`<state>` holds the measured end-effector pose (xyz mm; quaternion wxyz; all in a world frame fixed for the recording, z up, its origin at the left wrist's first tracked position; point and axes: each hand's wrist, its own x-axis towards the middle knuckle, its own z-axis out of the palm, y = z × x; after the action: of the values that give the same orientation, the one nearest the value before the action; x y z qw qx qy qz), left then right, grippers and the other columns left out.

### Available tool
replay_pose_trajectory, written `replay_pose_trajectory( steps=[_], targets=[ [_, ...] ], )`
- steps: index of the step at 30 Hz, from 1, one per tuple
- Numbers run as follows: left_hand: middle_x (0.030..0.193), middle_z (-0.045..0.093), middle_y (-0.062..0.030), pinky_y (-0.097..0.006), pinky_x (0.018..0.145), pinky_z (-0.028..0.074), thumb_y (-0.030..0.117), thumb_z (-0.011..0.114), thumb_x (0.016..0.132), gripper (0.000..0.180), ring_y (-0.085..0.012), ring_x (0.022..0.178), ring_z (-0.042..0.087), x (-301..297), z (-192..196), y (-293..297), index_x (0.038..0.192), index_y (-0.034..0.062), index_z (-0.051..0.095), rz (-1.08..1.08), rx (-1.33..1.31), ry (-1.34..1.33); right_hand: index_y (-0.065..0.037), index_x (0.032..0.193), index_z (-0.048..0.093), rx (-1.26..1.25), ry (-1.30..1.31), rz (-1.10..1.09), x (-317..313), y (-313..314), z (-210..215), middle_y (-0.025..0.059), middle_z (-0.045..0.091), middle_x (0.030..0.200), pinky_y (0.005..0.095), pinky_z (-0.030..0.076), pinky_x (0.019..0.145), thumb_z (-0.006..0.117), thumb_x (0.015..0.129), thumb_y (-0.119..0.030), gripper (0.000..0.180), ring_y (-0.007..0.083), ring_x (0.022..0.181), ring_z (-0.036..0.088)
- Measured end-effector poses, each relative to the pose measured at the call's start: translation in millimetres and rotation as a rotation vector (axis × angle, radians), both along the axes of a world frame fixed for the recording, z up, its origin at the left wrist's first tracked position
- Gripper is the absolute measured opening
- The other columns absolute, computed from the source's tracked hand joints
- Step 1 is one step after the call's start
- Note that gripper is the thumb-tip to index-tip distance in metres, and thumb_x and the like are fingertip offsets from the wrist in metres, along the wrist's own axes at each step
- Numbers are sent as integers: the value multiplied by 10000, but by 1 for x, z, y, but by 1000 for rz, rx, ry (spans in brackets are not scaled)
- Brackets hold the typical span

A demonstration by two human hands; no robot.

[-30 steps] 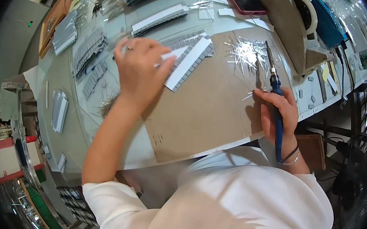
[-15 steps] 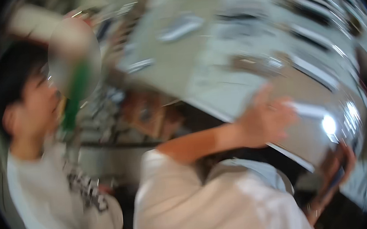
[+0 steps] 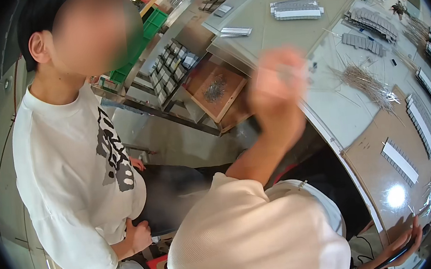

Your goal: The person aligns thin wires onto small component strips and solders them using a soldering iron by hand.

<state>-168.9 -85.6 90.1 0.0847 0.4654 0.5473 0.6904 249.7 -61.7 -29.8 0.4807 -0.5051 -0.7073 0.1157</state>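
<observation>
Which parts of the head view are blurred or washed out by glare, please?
In the head view, the raised left hand is smeared by motion blur; a bright glare spot sits on the brown board at the lower right; the table edges bend with fisheye distortion; the right hand at the rim looks fairly sharp.

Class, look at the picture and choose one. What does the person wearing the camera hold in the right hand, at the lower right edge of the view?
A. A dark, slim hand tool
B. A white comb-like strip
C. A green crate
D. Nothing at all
A: the right hand is closed around a dark, slim hand tool at the table edge, while the blurred left hand is raised.
</observation>
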Motion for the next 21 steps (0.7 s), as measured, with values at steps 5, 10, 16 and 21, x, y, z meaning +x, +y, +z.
replay_pose_trajectory(
  steps=[5, 10, 16, 21],
  targets=[
    [1010, 578, -54, -447, 924, 368, 74, 692, 747, 191, -242, 1001, 560, 112, -70, 16, 936, 86, 666, -363, -4, 574, 88, 1290, 428, -12, 32, -18, -3, 2, -5, 263, 608, 1187, 362, 436, 987, 437, 1005, -106, 344, 300, 1108, 596],
    [1119, 556, -66, -517, 978, 339, 202, 730, 733, 337, -262, 1112, 509, 161, -92, 10, 1040, 97, 639, -445, 47, 726, 87, 1292, 425, -3, 57, -10, 4, -3, -10, 275, 601, 1188, 370, 438, 984, 444, 1009, -125, 354, 307, 1104, 598],
    [1234, 541, -95, -626, 1053, 256, 401, 762, 692, 600, -286, 1275, 408, 163, -97, 9, 1182, 94, 605, -447, -67, 848, 86, 1288, 429, 9, 47, -20, 2, 0, -10, 267, 606, 1180, 374, 440, 983, 441, 1006, -112, 345, 305, 1089, 606],
    [1260, 530, -96, -660, 1057, 233, 402, 756, 704, 601, -292, 1283, 400, 158, -104, 10, 1194, 90, 603, -464, -118, 876, 88, 1282, 433, 12, 29, -1, -1, 2, -6, 266, 608, 1172, 377, 442, 978, 436, 1003, -99, 336, 310, 1091, 607]
  ],
)
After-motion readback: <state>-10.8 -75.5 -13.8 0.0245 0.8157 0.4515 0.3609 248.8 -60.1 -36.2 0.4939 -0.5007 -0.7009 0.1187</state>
